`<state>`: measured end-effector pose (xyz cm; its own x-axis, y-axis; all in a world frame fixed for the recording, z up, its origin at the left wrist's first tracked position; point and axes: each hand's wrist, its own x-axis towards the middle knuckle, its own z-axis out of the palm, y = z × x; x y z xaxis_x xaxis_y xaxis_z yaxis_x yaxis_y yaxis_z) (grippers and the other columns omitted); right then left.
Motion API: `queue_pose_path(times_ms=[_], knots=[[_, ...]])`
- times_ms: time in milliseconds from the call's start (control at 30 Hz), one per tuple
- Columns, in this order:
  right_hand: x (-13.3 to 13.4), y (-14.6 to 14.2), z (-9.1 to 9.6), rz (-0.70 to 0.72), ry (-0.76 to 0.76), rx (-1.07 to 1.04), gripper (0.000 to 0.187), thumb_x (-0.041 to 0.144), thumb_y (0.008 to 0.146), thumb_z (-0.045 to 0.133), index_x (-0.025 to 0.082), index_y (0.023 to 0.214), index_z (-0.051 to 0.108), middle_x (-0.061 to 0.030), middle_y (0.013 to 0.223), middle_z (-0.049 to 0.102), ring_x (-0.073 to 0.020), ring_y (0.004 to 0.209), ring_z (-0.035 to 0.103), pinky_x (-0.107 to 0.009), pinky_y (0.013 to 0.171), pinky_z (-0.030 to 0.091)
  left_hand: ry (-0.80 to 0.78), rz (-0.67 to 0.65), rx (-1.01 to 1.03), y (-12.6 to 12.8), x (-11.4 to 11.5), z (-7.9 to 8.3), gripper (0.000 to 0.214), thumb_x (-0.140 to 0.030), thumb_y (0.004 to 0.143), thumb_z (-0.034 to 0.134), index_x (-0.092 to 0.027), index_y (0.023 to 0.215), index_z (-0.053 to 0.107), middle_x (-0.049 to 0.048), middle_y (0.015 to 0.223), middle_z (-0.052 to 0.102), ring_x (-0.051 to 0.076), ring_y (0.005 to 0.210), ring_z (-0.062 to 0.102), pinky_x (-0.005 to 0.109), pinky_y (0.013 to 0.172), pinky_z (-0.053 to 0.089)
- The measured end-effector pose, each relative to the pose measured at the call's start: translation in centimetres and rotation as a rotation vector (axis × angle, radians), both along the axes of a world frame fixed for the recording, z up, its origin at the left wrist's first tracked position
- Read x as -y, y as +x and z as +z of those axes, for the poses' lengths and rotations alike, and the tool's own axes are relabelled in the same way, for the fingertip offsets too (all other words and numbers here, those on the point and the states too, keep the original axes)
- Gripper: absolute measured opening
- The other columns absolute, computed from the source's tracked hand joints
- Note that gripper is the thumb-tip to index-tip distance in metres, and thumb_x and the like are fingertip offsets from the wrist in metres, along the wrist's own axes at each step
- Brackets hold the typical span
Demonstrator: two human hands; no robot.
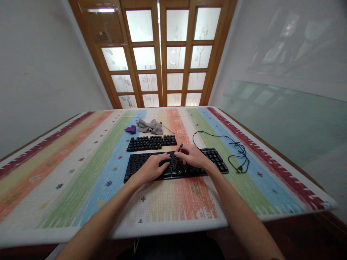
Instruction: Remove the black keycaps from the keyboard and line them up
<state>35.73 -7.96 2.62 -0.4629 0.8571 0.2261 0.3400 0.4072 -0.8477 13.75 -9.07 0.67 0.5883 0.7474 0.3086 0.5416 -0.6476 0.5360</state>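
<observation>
A black keyboard lies near the table's front edge. Much of its left part is bare of keycaps, while caps remain on the number pad at the right. My left hand rests on the middle of it, fingers stretched out and holding nothing I can see. Just to the right, my right hand is closed in a pinch around a small, slim dark tool standing upright over the keys. Its exact kind is too small to make out. Behind the keyboard, loose black keycaps are laid out in rows.
A crumpled grey cloth and a small purple piece of cloth lie farther back, by a thin rod. The keyboard's black cable coils at the right. A striped tablecloth covers the table.
</observation>
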Motion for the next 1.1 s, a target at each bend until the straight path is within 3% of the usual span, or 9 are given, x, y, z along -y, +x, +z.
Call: queue_pose_path(times_ms=[133,367,567,733,867,1000,1100], knots=[[-0.2,0.0,-0.5,0.052,-0.129,-0.066,0.031,0.046,0.088,0.06,0.017,0.082,0.057,0.003,0.054,0.06,-0.0127,0.043,0.06,-0.022,0.042,0.045,-0.032,-0.027,-0.023,0.0,0.5,-0.8,0.027,-0.019,0.091,0.056,-0.018,0.114,0.069,0.0095,0.127,0.067,0.026,0.13,0.054,0.042,0.109,0.044],[0.0,-0.3,-0.8,0.162,-0.286,-0.109,0.041,0.057,0.083,0.063,0.016,0.085,0.055,0.0007,0.06,0.064,-0.0164,0.049,0.067,-0.026,0.048,0.054,-0.036,-0.034,-0.037,0.0,0.8,-1.0,0.026,-0.018,0.092,0.055,-0.017,0.113,0.07,0.0122,0.135,0.06,0.027,0.132,0.051,0.046,0.111,0.042],[0.3,-0.8,-0.6,0.24,-0.144,-0.005,0.033,0.049,0.086,0.063,0.016,0.089,0.063,0.002,0.062,0.061,-0.0115,0.05,0.058,-0.023,0.049,0.046,-0.015,-0.074,0.02,0.1,0.6,-1.2,0.037,-0.013,0.09,0.056,-0.022,0.125,0.065,0.0076,0.137,0.06,0.027,0.132,0.051,0.048,0.112,0.042],[0.1,-1.1,-0.6,0.113,0.017,0.051,0.031,0.046,0.091,0.057,0.016,0.081,0.061,0.0017,0.062,0.058,-0.0107,0.052,0.052,-0.022,0.049,0.039,-0.031,-0.057,-0.005,0.2,0.6,-1.1,0.031,-0.015,0.09,0.057,-0.02,0.119,0.068,0.0099,0.133,0.063,0.028,0.127,0.056,0.049,0.11,0.043],[-0.4,-1.4,-1.4,0.021,0.005,0.039,0.035,0.048,0.093,0.052,0.018,0.076,0.054,0.0024,0.06,0.057,-0.0103,0.048,0.049,-0.023,0.047,0.037,-0.036,-0.057,-0.013,0.1,0.5,-1.0,0.023,-0.017,0.09,0.058,-0.018,0.109,0.071,0.0112,0.124,0.068,0.028,0.124,0.059,0.047,0.108,0.045],[-0.8,-1.6,-2.2,-0.101,0.021,0.02,0.04,0.051,0.093,0.05,0.019,0.069,0.05,0.0018,0.055,0.056,-0.0106,0.046,0.048,-0.023,0.048,0.036,-0.027,-0.051,-0.029,0.1,0.4,-0.9,0.025,-0.017,0.09,0.057,-0.016,0.11,0.07,0.0126,0.13,0.065,0.028,0.129,0.055,0.046,0.108,0.045],[-1.0,-1.6,-2.3,-0.088,-0.066,-0.067,0.04,0.055,0.09,0.053,0.019,0.073,0.052,0.0031,0.054,0.055,-0.0095,0.042,0.045,-0.023,0.044,0.034,-0.049,-0.033,-0.007,0.0,0.2,-0.7,0.032,-0.015,0.086,0.059,-0.017,0.117,0.067,0.0114,0.126,0.067,0.027,0.12,0.062,0.045,0.105,0.047]])
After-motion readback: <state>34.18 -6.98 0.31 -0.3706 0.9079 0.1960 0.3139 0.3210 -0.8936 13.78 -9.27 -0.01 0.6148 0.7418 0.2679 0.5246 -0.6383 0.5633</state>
